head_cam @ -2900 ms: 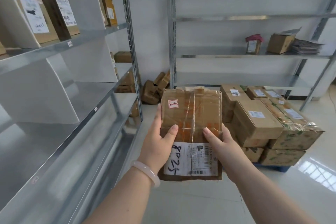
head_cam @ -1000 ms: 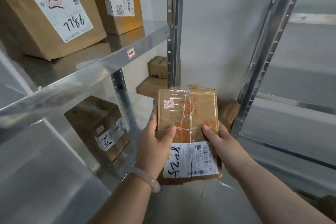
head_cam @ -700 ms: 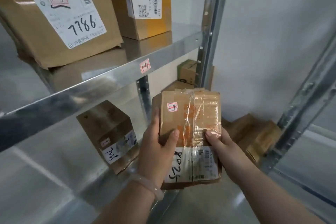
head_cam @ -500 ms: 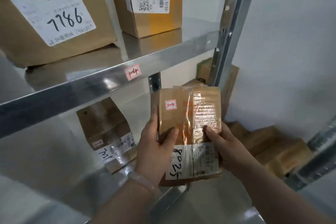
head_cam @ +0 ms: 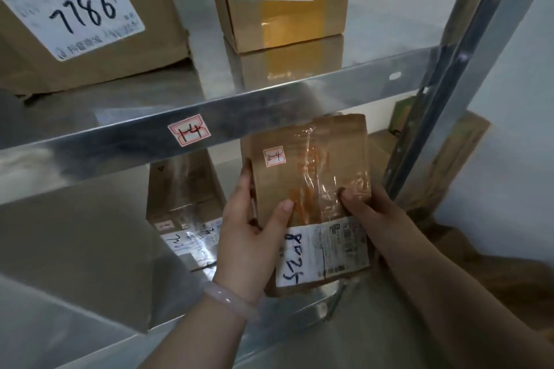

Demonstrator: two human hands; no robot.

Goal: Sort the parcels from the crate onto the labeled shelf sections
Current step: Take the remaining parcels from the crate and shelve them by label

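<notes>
Parcel (head_cam: pixel 308 186): a flat brown carton with clear tape, held upright in the air in front of the lower shelf opening. Its top edge is just under the upper shelf rail (head_cam: pixel 299 99).

Left hand (head_cam: pixel 248 237): the fingers (head_cam: pixel 246 186) are wrapped round the left edge, thumb clamped across the front.

Right hand (head_cam: pixel 371 216): the thumb presses the front at the right edge. The remaining fingers are behind the carton and unseen.

Progress: this parcel is not yet set down. Judged from position, it is destined for the lower level, beside the carton (head_cam: pixel 186 198) already standing there. Two boxes, one marked 7786 (head_cam: pixel 90 9) and one with a QR label (head_cam: pixel 284 0), sit on the upper shelf.

Not determinable: the crate is out of view, so the count of parcels left is unknown. The red-framed sticker (head_cam: pixel 274 156) on the parcel and the rail tag (head_cam: pixel 189 130) are too blurred to read reliably. Whether the parcel's bottom edge touches the lower shelf lip cannot be told.
</notes>
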